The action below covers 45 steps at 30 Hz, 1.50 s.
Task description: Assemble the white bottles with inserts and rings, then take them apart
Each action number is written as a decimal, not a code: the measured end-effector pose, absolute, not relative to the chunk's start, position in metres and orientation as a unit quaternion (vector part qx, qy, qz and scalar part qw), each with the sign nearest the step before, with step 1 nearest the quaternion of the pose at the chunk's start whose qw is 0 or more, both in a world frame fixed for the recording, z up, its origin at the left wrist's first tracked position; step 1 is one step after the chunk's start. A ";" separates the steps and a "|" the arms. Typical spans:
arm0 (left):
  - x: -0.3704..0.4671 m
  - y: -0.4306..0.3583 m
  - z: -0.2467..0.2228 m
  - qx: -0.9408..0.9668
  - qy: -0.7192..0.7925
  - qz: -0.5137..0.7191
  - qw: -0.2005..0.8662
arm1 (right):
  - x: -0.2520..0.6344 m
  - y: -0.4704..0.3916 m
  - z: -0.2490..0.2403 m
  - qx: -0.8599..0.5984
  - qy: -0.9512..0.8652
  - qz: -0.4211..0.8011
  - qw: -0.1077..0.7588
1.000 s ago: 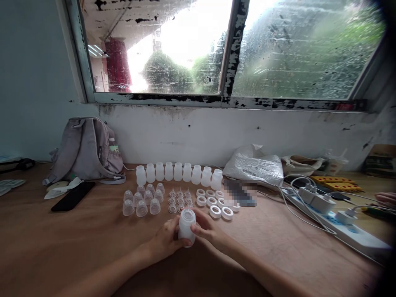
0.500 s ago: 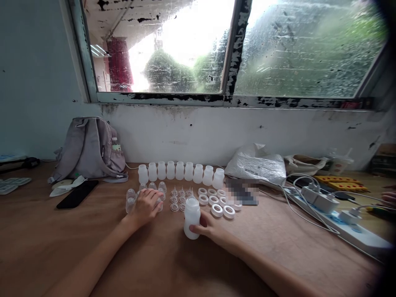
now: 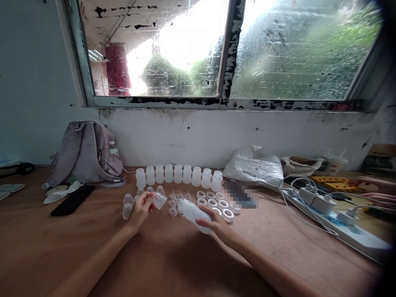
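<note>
My left hand (image 3: 142, 208) pinches a clear dome-shaped bottle cap (image 3: 160, 200), tilted with its mouth toward the right. A frosted white baby bottle (image 3: 195, 217) lies tipped to the left in my right hand (image 3: 213, 222), its top end pointing toward the cap but apart from it. More clear caps (image 3: 127, 210) stand on the table around my left hand, partly hidden by it. Clear nipples (image 3: 172, 211) sit in rows between the hands, and white screw rings (image 3: 228, 215) lie in rows beyond my right hand. Several open frosted bottles (image 3: 187, 175) stand in a line behind.
On the left are a grey backpack (image 3: 85, 152) and a black phone (image 3: 72, 201). A silver plastic bag (image 3: 253, 167) lies at the back right. Farther right, a white power strip (image 3: 355, 235) trails cables. Another person's hands (image 3: 375, 192) reach in near a yellow object (image 3: 332, 183).
My left hand has lifted a clear cap from the group and turned it sideways. My right hand has raised and tilted the bottle from upright to leaning left. Another person's hands show more at right.
</note>
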State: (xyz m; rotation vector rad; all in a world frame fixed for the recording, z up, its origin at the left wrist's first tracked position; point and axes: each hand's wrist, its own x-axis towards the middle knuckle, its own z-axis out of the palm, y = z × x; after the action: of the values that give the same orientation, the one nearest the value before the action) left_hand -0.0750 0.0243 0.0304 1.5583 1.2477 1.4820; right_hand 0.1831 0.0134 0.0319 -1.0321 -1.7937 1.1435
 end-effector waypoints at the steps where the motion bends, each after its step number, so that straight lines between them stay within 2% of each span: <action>1: -0.071 0.022 0.030 0.553 0.461 0.579 0.384 | 0.183 0.013 0.032 -0.401 -0.707 0.446 0.375; 5: -0.056 0.012 0.023 0.455 0.416 0.598 0.511 | 0.183 0.011 0.032 -0.396 -0.717 0.454 0.350; 10: -0.041 0.000 0.018 0.421 0.400 0.571 0.580 | 0.181 0.007 0.032 -0.407 -0.721 0.446 0.341; 39: -0.033 -0.012 0.022 0.508 0.409 0.532 0.540 | 0.182 0.005 0.033 -0.357 -0.751 0.427 0.355; 45: -0.033 -0.016 0.018 0.581 0.378 0.507 0.513 | 0.184 0.002 0.027 -0.339 -0.778 0.374 0.375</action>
State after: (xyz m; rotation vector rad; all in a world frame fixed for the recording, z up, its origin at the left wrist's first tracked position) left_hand -0.0326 -0.0156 0.0183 1.3963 0.9082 1.2201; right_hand 0.1843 0.0021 0.0268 -0.8686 -1.9906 0.9582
